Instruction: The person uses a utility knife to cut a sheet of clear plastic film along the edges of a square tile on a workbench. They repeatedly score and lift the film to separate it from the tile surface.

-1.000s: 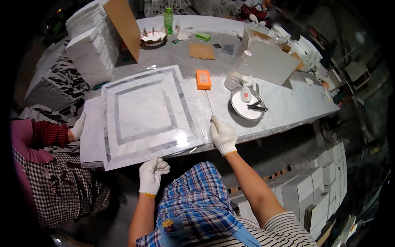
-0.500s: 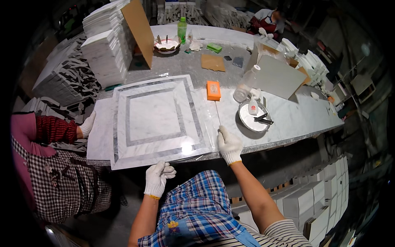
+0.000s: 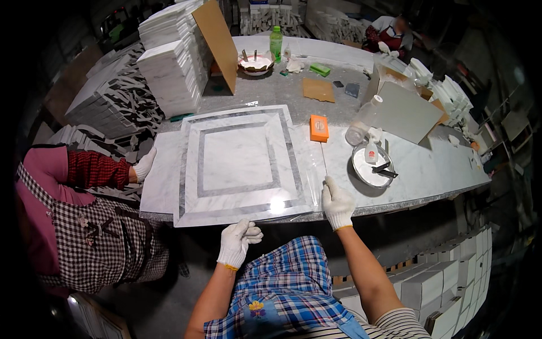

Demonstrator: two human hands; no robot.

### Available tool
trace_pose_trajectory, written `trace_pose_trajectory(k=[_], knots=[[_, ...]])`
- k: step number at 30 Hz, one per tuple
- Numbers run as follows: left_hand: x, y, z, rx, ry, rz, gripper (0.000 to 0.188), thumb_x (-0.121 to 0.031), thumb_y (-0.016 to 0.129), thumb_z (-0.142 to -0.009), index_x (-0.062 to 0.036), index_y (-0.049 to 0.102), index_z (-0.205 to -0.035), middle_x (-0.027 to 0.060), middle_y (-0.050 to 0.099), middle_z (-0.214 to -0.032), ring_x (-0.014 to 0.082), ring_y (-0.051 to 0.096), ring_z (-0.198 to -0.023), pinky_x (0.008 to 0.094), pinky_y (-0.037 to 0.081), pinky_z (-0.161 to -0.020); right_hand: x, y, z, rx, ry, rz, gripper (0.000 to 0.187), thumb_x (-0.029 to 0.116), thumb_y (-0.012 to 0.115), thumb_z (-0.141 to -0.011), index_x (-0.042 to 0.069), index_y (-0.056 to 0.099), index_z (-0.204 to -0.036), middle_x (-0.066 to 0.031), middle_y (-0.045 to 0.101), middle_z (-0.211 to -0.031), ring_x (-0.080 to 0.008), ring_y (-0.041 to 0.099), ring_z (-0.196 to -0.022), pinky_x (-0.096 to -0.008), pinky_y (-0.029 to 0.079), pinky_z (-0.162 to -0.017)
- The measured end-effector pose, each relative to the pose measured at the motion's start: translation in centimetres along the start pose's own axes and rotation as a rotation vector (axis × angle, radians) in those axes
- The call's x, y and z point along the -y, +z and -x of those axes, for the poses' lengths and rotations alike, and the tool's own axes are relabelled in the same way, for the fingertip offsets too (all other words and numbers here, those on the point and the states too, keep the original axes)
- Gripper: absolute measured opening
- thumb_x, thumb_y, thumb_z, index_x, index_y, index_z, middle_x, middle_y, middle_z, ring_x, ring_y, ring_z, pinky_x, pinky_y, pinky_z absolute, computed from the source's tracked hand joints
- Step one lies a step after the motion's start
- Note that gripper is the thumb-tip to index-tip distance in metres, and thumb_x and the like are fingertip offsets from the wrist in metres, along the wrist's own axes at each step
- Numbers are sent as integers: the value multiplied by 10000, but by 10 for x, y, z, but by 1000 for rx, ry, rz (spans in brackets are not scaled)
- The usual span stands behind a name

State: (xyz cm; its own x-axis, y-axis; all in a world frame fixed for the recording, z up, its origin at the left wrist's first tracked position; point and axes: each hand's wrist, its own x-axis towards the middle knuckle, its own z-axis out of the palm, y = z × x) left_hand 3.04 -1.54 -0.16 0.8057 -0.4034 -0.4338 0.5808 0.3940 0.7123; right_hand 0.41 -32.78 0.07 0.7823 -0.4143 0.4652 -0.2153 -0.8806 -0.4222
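Note:
A square marble panel (image 3: 237,161) with grey inlaid bands lies on the stone-topped table, its near edge at the table's front. My left hand (image 3: 239,242), in a white knit glove, is closed at that edge; its fingers are curled, and whatever they hold cannot be made out. To the right of the panel, my gloved right hand (image 3: 339,204) is closed around the lower end of a thin stick (image 3: 323,159). The stick points away from me toward an orange box (image 3: 319,129). Clear film (image 3: 310,183) lies between panel and stick.
Right of the box stand a clear bottle (image 3: 361,124) and a bowl of white paste (image 3: 370,169) with black-handled tools. A co-worker's gloved hand (image 3: 145,164) rests at the table's left edge. Stacked white slabs (image 3: 169,73) rise behind, beside a brown board (image 3: 217,45).
The whole scene has shifted rightward in the picture as my view turned left. Both hands keep nearly the same places relative to the panel and the stick.

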Motion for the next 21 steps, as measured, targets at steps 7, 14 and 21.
trace_pose_trajectory(k=[7, 14, 21], knots=[[1, -17, -14, 155, -20, 126, 333, -276, 611, -1012, 39, 571, -911, 95, 560, -712, 196, 544, -646, 298, 444, -597, -1, 4, -2, 13, -6, -3, 344, 280, 549, -939, 142, 691, -1220, -152, 738, -902, -350, 704, -777, -441, 545, -709], [2, -10, -16, 10, 5, -6, 355, -308, 545, -1044, -69, 453, -798, 14, 406, -681, 153, 383, -637, 291, 335, -589, -3, 14, -3, -30, -33, 15, 327, 277, 570, -932, 152, 698, -1206, -153, 728, -856, -345, 699, -756, -440, 542, -692], [-2, -11, -18, 18, -6, 45, 331, -294, 597, -1015, -12, 535, -853, 36, 481, -673, 155, 469, -622, 278, 388, -586, 1, 13, -5, -37, -29, 53, 279, 223, 621, -921, 130, 733, -1159, -144, 737, -885, -314, 714, -757, -401, 558, -694]])
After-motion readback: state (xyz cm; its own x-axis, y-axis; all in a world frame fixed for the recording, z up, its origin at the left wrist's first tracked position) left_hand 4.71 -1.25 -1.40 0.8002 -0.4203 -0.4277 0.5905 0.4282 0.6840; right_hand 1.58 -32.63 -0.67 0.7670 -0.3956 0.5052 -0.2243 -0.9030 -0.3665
